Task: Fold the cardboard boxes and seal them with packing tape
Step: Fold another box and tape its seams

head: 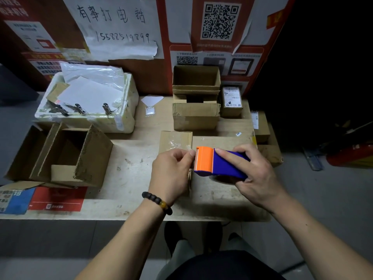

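Observation:
My right hand grips an orange and blue tape dispenser just above the table. At its orange cutter edge, the fingers of my left hand pinch the end of the tape. Under both hands lies a flattened cardboard box, whose far part shows old clear tape; my left hand hides most of the rest. An open cardboard box with raised flaps sits at the left of the table.
A white foam box full of papers and clips stands at the back left. Stacked open cartons and small labelled parcels sit at the back right, with more cardboard at the right edge. A poster-covered board closes the back.

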